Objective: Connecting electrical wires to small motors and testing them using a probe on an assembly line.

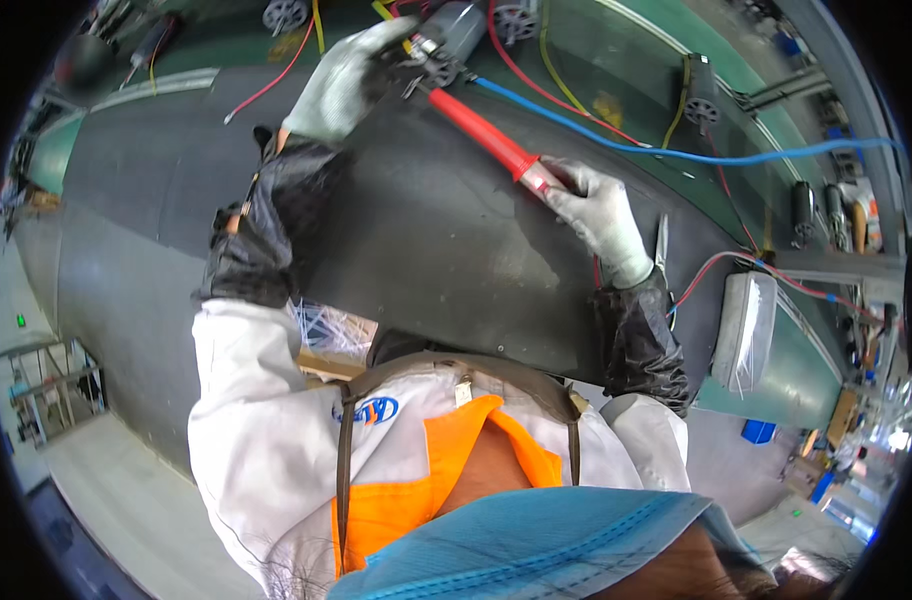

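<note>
My right hand (598, 212), in a pale glove, is closed round the rear end of a red test probe (486, 135). The probe slants up to the left, and its hooked metal tip reaches the near end of a grey cylindrical motor (454, 32). My left hand (348, 82), also gloved, is bent over that end of the motor. Its fingertips are closed by a small metal and yellow part (419, 45), and what exactly they grip is hidden. A blue cable (616, 132) runs from a clip at the motor off to the right.
Other motors with red and yellow wires lie along the green belt (616, 65) beyond the dark worktop (416, 250). Scissors (662, 240) lie right of my right hand. A clear-lidded box (745, 332) stands at the right edge. White strips (333, 330) show below the worktop's near edge.
</note>
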`<state>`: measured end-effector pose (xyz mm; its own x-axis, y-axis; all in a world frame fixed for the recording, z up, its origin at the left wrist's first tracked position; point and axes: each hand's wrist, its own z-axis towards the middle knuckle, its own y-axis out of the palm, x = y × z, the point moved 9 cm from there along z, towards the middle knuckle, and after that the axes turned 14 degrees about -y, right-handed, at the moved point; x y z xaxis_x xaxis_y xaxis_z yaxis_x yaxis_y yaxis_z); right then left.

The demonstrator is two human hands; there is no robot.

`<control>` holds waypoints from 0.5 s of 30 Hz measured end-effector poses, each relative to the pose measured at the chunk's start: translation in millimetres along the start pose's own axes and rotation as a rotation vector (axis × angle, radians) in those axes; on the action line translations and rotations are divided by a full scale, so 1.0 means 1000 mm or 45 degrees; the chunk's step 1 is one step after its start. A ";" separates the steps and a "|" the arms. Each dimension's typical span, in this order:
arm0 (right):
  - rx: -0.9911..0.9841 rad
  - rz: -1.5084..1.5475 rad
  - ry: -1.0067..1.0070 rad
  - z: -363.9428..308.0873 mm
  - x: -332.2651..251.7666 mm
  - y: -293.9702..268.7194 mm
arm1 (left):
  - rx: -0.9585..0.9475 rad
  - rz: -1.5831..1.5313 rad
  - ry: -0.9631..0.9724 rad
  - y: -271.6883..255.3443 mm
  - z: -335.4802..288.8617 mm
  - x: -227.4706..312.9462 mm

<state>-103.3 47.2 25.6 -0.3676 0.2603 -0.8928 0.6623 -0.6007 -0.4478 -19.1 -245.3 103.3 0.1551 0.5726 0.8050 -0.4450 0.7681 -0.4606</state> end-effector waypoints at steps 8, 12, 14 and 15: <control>0.401 -0.949 -0.097 -0.119 0.001 -0.132 | -0.164 -1.060 -0.728 0.024 -0.010 -0.048; 0.430 -1.454 -0.076 -0.147 -0.023 -0.139 | -0.153 -1.298 -0.916 0.042 -0.022 -0.060; 0.472 -0.636 -0.274 -0.122 -0.055 -0.117 | -0.119 -1.275 -0.987 0.057 -0.021 -0.065; 0.384 -0.326 -0.277 -0.097 -0.066 -0.100 | -0.163 -1.274 -0.974 0.062 -0.021 -0.070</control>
<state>-82.2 163.9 124.5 -0.6453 0.2835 -0.7094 0.3239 -0.7395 -0.5901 -38.7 -231.5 10.7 -0.1938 -0.5520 0.8110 -0.3336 0.8145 0.4746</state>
